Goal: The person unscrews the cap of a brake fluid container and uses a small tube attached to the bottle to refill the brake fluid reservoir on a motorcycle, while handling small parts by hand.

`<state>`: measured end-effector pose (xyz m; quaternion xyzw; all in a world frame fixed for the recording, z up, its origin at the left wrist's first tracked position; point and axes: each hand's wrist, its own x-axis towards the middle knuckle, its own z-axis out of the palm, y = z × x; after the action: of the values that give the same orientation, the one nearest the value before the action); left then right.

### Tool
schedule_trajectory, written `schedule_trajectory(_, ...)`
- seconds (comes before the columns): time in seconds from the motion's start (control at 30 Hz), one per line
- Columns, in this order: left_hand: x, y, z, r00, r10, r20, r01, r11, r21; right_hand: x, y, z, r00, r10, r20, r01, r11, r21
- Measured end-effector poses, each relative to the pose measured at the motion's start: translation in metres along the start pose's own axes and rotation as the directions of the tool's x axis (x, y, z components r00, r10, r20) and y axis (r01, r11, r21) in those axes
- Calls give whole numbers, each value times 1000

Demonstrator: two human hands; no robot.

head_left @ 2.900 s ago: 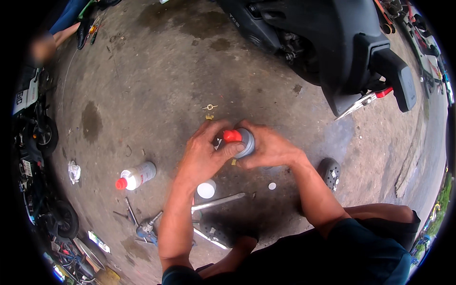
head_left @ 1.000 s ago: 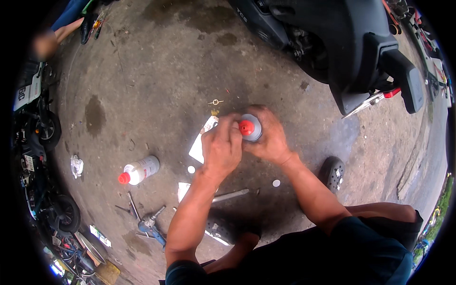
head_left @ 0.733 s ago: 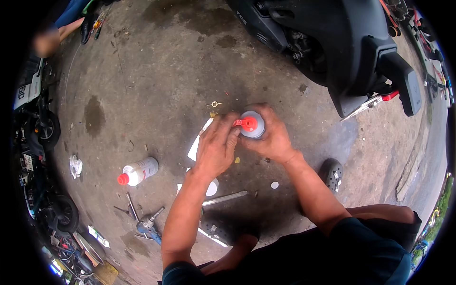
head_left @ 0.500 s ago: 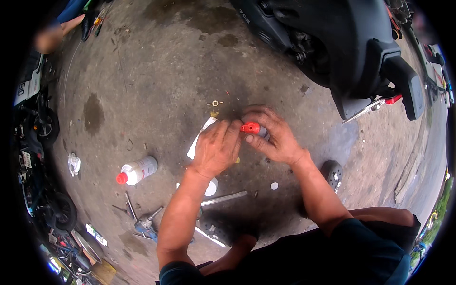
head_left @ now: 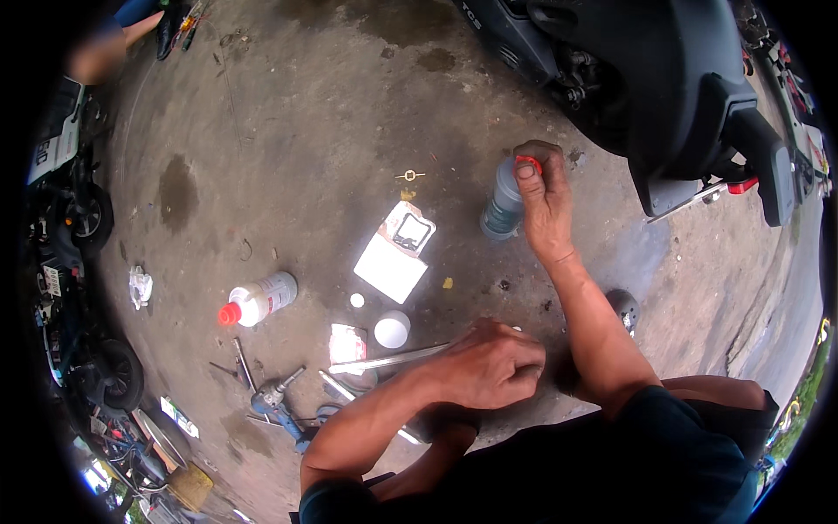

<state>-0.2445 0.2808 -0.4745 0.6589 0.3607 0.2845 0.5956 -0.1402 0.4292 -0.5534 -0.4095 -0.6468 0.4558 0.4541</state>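
My right hand is closed around the red cap at the top of a grey plastic bottle. The bottle leans away to the left below the fingers, with a dark label on its side. Nearer to me, my left hand is curled up above the floor, and anything inside its fingers is hidden. A small white disc peeps out just past that hand. To its left lie a white round lid and a long metal bar. A torn white card lies ahead of them.
A white bottle with a red cap lies on its side at left, above a blue power tool. At the upper right stands a black scooter. A small brass-coloured part rests farther ahead. Another person is at the upper left.
My hands have parted. The right one has moved up and right with the red-capped bottle; the left has drawn back toward me, uncovering the white card.
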Motion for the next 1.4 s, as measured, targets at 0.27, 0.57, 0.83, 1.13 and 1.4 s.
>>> schedule_trajectory(0.27, 15, -129, 24, 441, -159, -883, 381, 924, 23, -29, 5, -7, 942, -244, 232, 283, 947, -150)
schedule_trajectory(0.57, 74, -131, 2, 351, 67, -934, 133, 984, 121, -25, -10, -6, 904, -191, 382, 259, 956, -134)
schedule_trajectory(0.83, 86, -126, 21, 212, 159, -964, 64, 982, 176, -51, -7, 4, 988, -146, 53, 149, 987, -66)
schedule_trajectory(1.13, 69, -117, 51, 385, 166, -908, 133, 963, 232, -41, -1, -33, 973, 108, -204, -111, 994, -2)
schedule_trajectory(1.4, 72, -113, 48, 351, -256, -901, -99, 946, -308, -32, 12, -28, 979, 29, -201, -23, 999, 32)
